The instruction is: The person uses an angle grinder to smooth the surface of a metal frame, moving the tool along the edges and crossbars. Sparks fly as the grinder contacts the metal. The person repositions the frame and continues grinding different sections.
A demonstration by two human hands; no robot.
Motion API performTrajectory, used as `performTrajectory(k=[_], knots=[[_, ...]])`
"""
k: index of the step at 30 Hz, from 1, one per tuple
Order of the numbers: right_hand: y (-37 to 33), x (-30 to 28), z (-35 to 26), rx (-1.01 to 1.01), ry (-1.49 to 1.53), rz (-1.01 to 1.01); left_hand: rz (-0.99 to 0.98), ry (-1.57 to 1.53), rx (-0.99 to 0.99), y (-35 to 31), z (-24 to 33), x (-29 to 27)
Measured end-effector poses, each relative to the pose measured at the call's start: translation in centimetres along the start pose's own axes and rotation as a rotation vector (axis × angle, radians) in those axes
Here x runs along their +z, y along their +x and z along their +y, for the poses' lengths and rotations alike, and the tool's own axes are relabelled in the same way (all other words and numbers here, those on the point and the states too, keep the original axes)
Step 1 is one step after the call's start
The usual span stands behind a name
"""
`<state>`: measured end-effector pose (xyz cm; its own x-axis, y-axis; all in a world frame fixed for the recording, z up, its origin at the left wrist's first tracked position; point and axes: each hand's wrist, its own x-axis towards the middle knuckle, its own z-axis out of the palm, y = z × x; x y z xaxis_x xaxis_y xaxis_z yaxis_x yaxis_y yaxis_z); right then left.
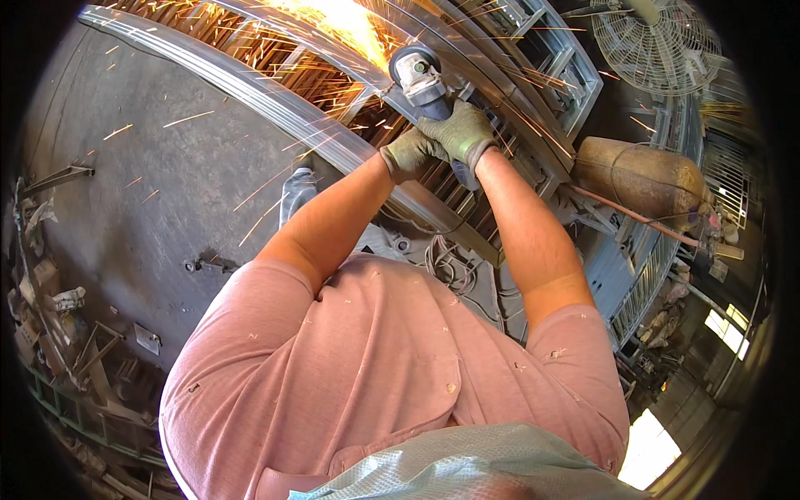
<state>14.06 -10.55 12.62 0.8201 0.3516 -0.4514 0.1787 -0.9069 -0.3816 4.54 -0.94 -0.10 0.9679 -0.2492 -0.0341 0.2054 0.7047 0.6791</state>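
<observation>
Sparks (333,21) stream from angle grinder (418,77)

Leftmost I see dark floor (125,167), then a pale metal rail (250,98). Beyond the rail, my gloved left grip (412,156) closes around the angle grinder; my right grip (460,133) clasps its body. Farther right I see a rusty cylinder (642,179) and wire-caged fan (654,50).

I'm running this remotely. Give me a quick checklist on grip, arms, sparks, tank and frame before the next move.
1. Grip on grinder: ok, gloved left hand and right hand together.
2. Forearms covered: not ok, bare.
3. Main sparks thrown away from the body: ok, though stray streaks scatter widely.
4. Brown tank shielded: not ok, no screen visible.
5. Metal frame clamped: cannot tell.
</observation>
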Motion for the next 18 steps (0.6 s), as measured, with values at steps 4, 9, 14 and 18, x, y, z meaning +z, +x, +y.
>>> performTrajectory(k=[4,9,14,18], knots=[[-0.4,-0.5,-0.4,0.002,0.032,-0.029,0.019,0.06,0.085,-0.1,0.1,0.5],[-0.3,-0.4,-0.4,0.002,0.024,-0.025,0.009,-0.011,0.091,0.1,-0.7,0.0],[0.1,0.0,0.0,-0.018,0.017,-0.012,-0.032,0.152,0.151,0.3,-1.2,-0.3],[0.0,-0.2,-0.2,0.0,-0.018,0.004,0.023,-0.153,0.011,0.2,-0.5,0.2]])
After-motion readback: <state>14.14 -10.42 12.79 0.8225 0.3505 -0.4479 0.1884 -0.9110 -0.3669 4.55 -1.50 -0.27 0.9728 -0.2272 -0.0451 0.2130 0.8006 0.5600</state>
